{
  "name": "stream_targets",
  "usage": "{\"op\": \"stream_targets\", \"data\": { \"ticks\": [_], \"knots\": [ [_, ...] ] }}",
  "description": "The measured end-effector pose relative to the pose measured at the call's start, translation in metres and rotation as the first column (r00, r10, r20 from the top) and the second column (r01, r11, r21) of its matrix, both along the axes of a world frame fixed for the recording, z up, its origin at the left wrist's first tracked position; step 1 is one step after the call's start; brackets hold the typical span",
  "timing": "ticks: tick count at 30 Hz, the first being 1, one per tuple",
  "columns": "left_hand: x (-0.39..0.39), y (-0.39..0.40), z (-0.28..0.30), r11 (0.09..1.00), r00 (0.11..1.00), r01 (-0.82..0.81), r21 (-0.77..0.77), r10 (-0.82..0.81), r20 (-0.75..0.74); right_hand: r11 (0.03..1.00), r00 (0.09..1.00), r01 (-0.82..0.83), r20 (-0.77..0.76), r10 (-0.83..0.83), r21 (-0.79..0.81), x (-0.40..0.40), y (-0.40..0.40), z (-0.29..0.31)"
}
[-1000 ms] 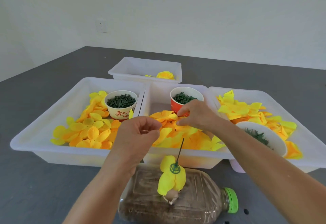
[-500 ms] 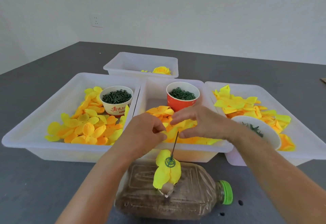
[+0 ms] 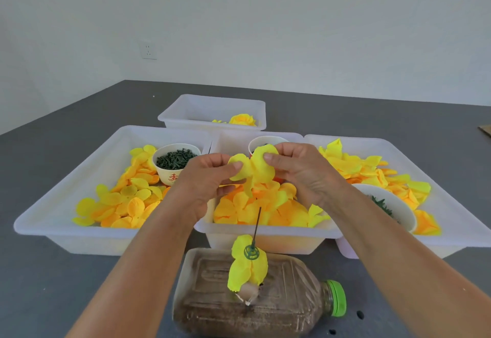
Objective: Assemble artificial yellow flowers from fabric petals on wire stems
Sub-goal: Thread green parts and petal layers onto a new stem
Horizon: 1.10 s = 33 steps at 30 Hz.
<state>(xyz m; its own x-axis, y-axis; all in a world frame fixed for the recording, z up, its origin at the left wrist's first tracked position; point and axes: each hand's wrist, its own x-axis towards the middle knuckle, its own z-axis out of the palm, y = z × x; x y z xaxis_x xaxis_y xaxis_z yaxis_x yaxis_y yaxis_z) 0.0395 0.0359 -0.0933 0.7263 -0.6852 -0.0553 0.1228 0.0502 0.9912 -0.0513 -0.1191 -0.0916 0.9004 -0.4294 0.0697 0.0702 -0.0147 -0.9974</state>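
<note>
My left hand (image 3: pixel 206 178) and my right hand (image 3: pixel 303 170) together pinch a yellow fabric petal piece (image 3: pixel 253 169), raised above the middle tray (image 3: pixel 265 239). Below the hands a thin wire stem (image 3: pixel 257 224) stands upright, stuck into a plastic bottle (image 3: pixel 260 300) that lies on its side. A green disc (image 3: pixel 251 252) and yellow petals (image 3: pixel 248 268) sit low on that stem. Loose yellow and orange petals (image 3: pixel 263 210) fill the middle tray.
The left tray (image 3: pixel 66 204) holds petals and a paper cup of dark green parts (image 3: pixel 175 161). The right tray (image 3: pixel 451 204) holds petals and a white bowl (image 3: pixel 393 210). A far tray (image 3: pixel 212 110) holds a finished yellow flower (image 3: pixel 242 119). A red cup sits behind my hands.
Both hands have lifted a yellow petal piece out of the middle tray and now hold it spread above the tray. The stem and bottle have not moved.
</note>
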Motion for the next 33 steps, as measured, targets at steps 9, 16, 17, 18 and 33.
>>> {"op": "stream_targets", "data": {
  "ticks": [9, 16, 17, 18, 33],
  "knots": [
    [0.004, 0.004, 0.025, 0.946, 0.981, 0.113, -0.305, -0.156, -0.119, 0.988, 0.988, -0.113, 0.119, 0.101, 0.1, -0.009, 0.018, 0.034],
    [-0.007, 0.02, 0.03, 0.945, 0.984, 0.142, -0.294, -0.168, -0.064, 0.991, 0.997, -0.055, 0.054, 0.049, 0.12, -0.023, 0.033, 0.042],
    [-0.01, 0.023, 0.031, 0.952, 0.986, 0.131, -0.275, -0.155, -0.067, 0.991, 0.997, -0.052, 0.056, 0.045, 0.127, -0.026, 0.035, 0.042],
    [-0.012, 0.026, 0.031, 0.959, 0.987, 0.121, -0.256, -0.143, -0.07, 0.99, 0.997, -0.053, 0.06, 0.046, 0.129, -0.029, 0.036, 0.042],
    [-0.048, 0.05, 0.056, 0.956, 0.976, 0.187, -0.227, -0.206, -0.063, 0.982, 0.987, -0.161, -0.008, 0.163, 0.1, -0.058, 0.053, 0.063]
  ]
}}
